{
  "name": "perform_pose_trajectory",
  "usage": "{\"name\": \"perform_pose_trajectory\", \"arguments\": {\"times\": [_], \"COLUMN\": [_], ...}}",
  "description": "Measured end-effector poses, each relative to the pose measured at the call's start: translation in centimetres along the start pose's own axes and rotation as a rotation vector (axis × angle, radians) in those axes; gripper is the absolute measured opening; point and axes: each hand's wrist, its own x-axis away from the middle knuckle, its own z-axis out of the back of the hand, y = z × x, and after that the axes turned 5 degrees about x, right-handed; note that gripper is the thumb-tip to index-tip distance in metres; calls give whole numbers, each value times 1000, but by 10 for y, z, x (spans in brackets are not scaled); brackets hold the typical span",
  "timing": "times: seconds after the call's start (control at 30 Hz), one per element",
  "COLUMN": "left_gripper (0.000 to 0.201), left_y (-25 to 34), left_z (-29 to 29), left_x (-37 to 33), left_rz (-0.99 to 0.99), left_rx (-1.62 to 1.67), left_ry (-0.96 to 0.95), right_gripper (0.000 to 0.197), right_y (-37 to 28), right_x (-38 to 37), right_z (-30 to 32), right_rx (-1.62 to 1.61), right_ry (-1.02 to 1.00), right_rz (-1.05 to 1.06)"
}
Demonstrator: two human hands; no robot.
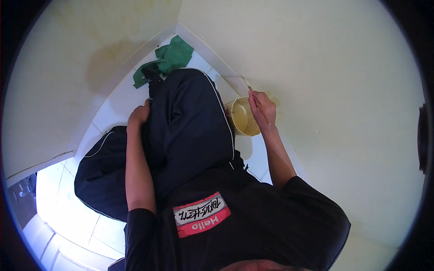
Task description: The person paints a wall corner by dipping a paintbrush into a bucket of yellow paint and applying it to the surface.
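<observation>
My right hand [262, 108] grips a thin paintbrush [259, 105] by its wooden handle. The brush's pale tip is up against the lower part of the right wall, near the top of the skirting. Just left of that hand, a small bucket [230, 113] with pale yellowish contents stands on the floor beside my bent knee. My left hand [140, 114] is curled closed against the dark trousers [190, 117]. What its fingers hold, if anything, is hidden there; a bit of teal shows just beyond them.
A crumpled green cloth [174, 55] lies on white floor tiles [110, 106] in the far corner. Cream walls [325, 81] close in on both sides, with pale skirting [205, 53] along their feet. At the lower left is an opening [27, 194] with bright light on the floor.
</observation>
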Motion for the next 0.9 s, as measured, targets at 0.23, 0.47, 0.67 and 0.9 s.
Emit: {"name": "perform_pose_trajectory", "arguments": {"times": [0.23,0.47,0.67,0.9], "left_gripper": [81,82,82,81], "left_y": [-4,4,-3,-15], "left_z": [0,6,4,-8], "left_x": [-14,3,-4,-22], "left_rz": [-62,-42,-38,-82], "left_rx": [-8,-16,-23,-36], "left_ry": [13,8,-35,12], "right_gripper": [8,8,6,8], "right_y": [-6,-8,-13,-5], "right_x": [1,-2,1,-10], "right_z": [12,16,11,-15], "right_rx": [21,78,-27,-44], "right_ry": [70,78,58,97], "right_rz": [-34,-20,-30,10]}}
